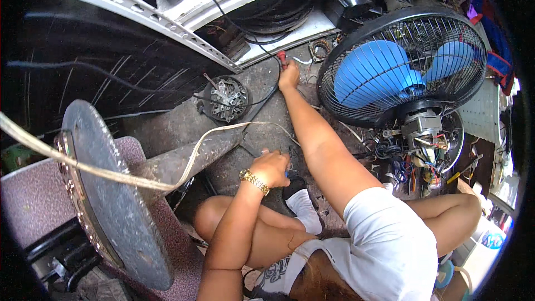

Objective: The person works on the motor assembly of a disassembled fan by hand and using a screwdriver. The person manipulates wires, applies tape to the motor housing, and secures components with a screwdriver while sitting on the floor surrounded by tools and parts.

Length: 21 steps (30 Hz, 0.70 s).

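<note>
My right hand (288, 76) reaches far forward to the floor by the white shelf edge. Its fingers close on a small red handle (282, 58); what the handle belongs to is hidden. Closer to me, my left hand (271, 168), with a gold watch (253, 181) on its wrist, is curled low over the floor. A bit of blue shows beside its fingers, too little to name. Right of my right arm stands a fan (402, 67) with blue blades and a black wire cage. The motor (422, 125) behind the cage is exposed, with loose wires.
A round container of metal parts (225, 99) sits left of my right hand. A black cord (234, 25) runs down past that hand. A pale cable (192, 164) crosses a tilted stand with a heavy round base (114, 189) at left. Hand tools (409, 175) lie below the fan.
</note>
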Motion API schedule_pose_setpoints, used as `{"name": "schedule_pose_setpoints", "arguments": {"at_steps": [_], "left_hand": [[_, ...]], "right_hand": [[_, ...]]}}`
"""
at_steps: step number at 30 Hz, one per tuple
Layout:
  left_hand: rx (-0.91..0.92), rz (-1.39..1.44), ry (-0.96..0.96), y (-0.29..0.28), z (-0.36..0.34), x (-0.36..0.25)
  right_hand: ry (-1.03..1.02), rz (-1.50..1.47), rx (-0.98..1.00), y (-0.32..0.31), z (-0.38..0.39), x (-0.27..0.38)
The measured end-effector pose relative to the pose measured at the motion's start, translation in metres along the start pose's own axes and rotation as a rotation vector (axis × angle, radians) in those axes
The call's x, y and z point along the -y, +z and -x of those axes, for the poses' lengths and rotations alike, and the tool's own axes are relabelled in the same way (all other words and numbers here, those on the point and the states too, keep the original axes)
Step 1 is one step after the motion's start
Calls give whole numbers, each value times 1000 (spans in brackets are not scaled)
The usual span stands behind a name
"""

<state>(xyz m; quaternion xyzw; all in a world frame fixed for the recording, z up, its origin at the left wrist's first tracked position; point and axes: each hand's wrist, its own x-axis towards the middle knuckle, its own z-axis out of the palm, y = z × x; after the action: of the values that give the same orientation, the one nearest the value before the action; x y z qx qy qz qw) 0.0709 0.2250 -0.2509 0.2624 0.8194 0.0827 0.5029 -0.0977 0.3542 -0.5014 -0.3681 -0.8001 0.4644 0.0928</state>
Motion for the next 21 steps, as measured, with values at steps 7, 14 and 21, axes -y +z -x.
{"name": "schedule_pose_setpoints", "arguments": {"at_steps": [7,14,21], "left_hand": [[-45,-45,26,14,-23,14],[-1,-189,6,29,-70,33],[-256,-78,-224,79,-164,71]], "right_hand": [[-363,344,170,-3,18,-13],[-366,308,320,-53,35,21],[-646,-38,232,-195,168,-25]]}}
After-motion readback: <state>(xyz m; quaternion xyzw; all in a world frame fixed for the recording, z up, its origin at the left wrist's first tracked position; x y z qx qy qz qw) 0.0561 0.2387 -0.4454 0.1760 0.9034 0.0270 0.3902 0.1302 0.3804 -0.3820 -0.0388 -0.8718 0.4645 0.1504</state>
